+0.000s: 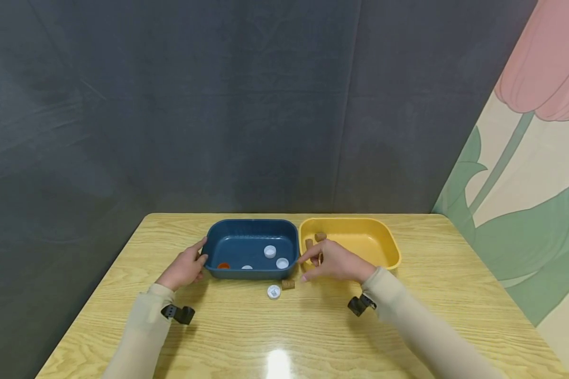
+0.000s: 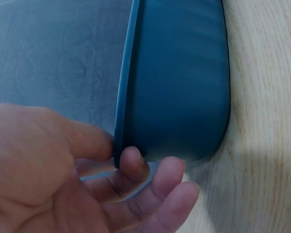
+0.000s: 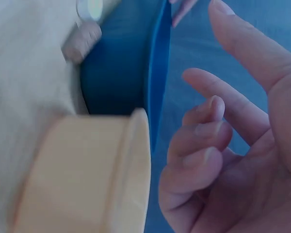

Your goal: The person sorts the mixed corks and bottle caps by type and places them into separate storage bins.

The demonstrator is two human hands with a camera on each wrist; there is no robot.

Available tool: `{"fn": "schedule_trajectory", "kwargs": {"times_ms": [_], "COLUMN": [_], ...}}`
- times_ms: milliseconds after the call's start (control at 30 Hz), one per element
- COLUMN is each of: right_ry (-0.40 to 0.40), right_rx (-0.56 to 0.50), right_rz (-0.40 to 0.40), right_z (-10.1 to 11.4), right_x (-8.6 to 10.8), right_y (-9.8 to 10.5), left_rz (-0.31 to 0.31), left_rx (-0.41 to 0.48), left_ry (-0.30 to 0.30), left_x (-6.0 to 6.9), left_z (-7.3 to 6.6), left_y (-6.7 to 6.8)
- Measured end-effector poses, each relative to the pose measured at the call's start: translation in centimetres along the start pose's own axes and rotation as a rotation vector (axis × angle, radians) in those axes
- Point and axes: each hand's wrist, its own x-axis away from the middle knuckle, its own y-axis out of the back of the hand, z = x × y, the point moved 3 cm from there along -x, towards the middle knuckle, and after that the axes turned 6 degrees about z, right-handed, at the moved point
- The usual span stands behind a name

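Note:
My left hand (image 1: 182, 267) pinches the rim at the left end of a dark blue tub (image 2: 179, 73); its thumb and fingertips meet at the edge. In the blue tub lie several bottle caps: white ones, such as this white cap (image 1: 270, 251), and an orange cap (image 1: 223, 266). My right hand (image 1: 334, 261) hovers over the near left corner of a yellow tub (image 1: 392, 247), thumb and index finger apart, with nothing between them. Corks, among them one cork (image 1: 320, 237), lie in the yellow tub, partly hidden by that hand.
On the wooden table (image 1: 237, 326), in front of the blue tub, a loose white cap (image 1: 274, 291) lies beside a loose cork (image 1: 288, 284). The two tubs stand side by side near the far edge. A dark curtain (image 1: 246, 116) hangs behind the table.

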Motion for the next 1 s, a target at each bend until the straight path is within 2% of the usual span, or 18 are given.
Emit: {"fn": "schedule_trajectory", "kwargs": {"times_ms": [200,433,800,1000], "right_ry": [0.055,0.016,0.037,-0.009], "right_rx": [-0.047,-0.075,0.043,0.112], "right_rz": [0.051,0.086,0.101,0.093], "right_z": [0.3,0.2,0.1,0.1], "right_x": [-0.2,-0.6,-1.6,-2.2], "right_y": [-2.2,-4.8,-7.5,-8.1], "left_rz": [0.003,-0.001,0.0,0.0], "left_rx": [-0.004,-0.004,-0.003,-0.005], "left_ry": [-0.005,-0.008,-0.003,-0.002], "left_x": [-0.2,-0.1,-0.3,-0.4], "left_z": [0.2,0.0,0.3,0.4], "left_y": [0.1,0.1,0.0,0.0]}}
